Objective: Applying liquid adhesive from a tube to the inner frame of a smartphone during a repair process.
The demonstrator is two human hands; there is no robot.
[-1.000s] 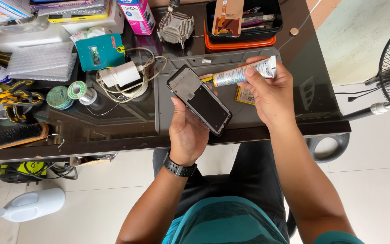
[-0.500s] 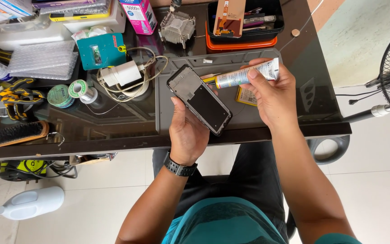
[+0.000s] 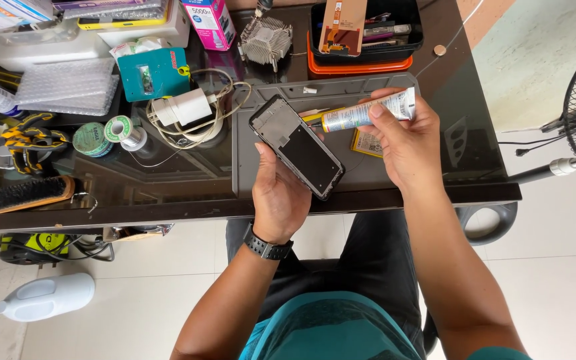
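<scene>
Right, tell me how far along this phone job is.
Done: the phone frame lies open, no screen fitted. In hand: left hand holds the frame, right hand aims the glue tube at its top edge. Left: a screen sits in the tray.

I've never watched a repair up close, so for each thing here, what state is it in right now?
Phone frame: opened up, held tilted in the left hand.
Glue tube: gripped in the right hand, nozzle at the frame's edge.
Charger: lying on its coiled cable.
Black tray: holding parts.
Brush: lying flat.
</scene>
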